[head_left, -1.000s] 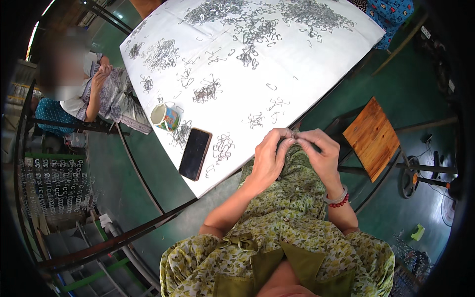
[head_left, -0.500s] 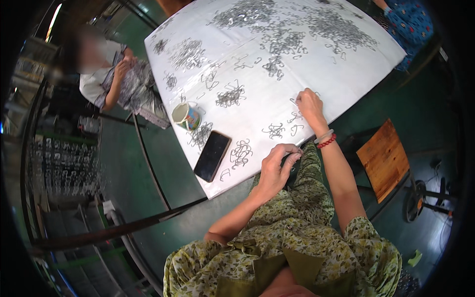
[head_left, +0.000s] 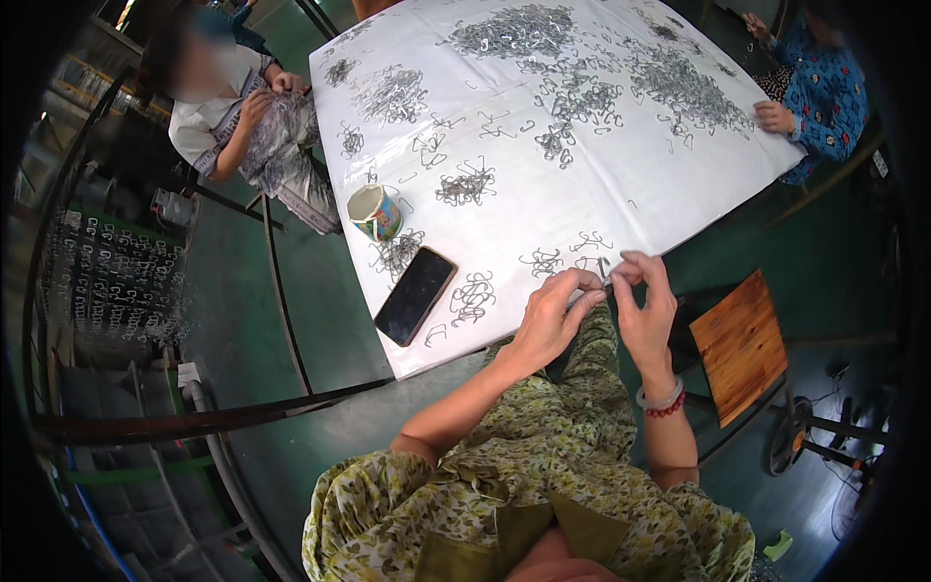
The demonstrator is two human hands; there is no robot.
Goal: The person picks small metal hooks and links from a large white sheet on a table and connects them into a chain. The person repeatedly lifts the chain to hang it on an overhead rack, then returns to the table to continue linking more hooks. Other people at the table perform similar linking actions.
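My left hand (head_left: 549, 328) and my right hand (head_left: 648, 312) meet fingertip to fingertip over the table's near edge. Both are closed in a pinch. A thin dark metal hook (head_left: 604, 268) stands up at their tips; the fingers partly hide it. Just beyond lie small heaps of bent wire hooks, one heap (head_left: 543, 262) beside my left fingertips and some loose hooks (head_left: 590, 241) behind it. Left of my left hand is another heap of hooks (head_left: 472, 298), with a black phone (head_left: 415, 297) lying flat next to it.
A patterned paper cup (head_left: 376, 213) stands near the left edge of the white-covered table (head_left: 669, 209). Larger hook piles (head_left: 514, 31) spread across the far side. One person (head_left: 218, 121) sits at left, another in blue (head_left: 824, 102) at far right. A wooden stool (head_left: 740, 347) stands to my right.
My right hand has come back from the loose hooks on the table to my left fingertips. My left hand stays pinched. The blue-clad person's hand now rests on the table edge.
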